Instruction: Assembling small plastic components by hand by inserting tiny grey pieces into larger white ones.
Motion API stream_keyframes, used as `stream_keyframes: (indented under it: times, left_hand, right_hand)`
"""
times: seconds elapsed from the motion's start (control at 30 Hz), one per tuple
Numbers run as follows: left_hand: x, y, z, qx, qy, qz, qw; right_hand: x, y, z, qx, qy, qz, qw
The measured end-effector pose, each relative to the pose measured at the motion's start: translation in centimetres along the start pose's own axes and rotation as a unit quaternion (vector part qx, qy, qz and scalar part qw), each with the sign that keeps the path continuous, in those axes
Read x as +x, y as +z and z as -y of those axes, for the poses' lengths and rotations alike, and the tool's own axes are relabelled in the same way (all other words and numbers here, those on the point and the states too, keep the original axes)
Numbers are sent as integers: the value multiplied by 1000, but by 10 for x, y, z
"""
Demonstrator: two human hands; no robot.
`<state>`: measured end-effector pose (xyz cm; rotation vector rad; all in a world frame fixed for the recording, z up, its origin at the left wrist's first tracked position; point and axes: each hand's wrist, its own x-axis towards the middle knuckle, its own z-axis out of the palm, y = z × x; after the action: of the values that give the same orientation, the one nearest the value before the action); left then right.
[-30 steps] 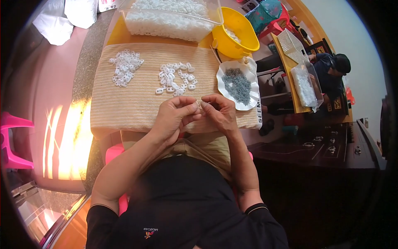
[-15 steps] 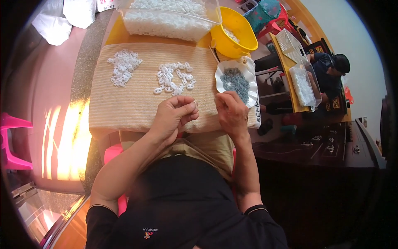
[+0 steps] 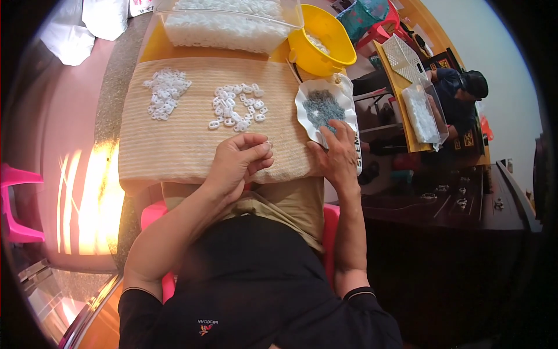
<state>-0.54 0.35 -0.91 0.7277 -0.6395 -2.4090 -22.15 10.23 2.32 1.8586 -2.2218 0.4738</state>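
My left hand (image 3: 243, 160) is over the near part of the towel-covered table, thumb and forefinger pinched on something tiny and pale that I cannot make out. At the right, my right hand (image 3: 338, 152) reaches over the near rim of a white wavy-edged dish (image 3: 303, 119), its fingers apart and the tips at a heap of small grey pieces (image 3: 325, 110). Beyond my left hand lies a loose ring of small white plastic pieces with two holes (image 3: 228, 104). A denser pile of similar white pieces (image 3: 165, 93) lies farther left.
A clear plastic bin (image 3: 226, 29) full of white pieces stands at the table's far side, beside a yellow basin (image 3: 317, 58). Another person (image 3: 459, 99) sits at a separate table on the right with a clear bin (image 3: 421, 113). A pink stool (image 3: 20, 203) stands left.
My right hand has moved from above the dish's near edge to the grey pieces, and its fingers have spread. The left hand keeps its pinch. The view has shifted slightly.
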Motion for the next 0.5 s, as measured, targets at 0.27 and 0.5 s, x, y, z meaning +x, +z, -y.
stream_keyframes:
  times: [0.27,0.5]
  left_hand:
    - [0,-1,1,11,-1,-2,1000]
    - [0,-1,2,14,1,-1,1000]
  right_hand:
    - [4,7,-3,-4,-20,12,1000]
    - [5,8,-5,2,-20,11,1000]
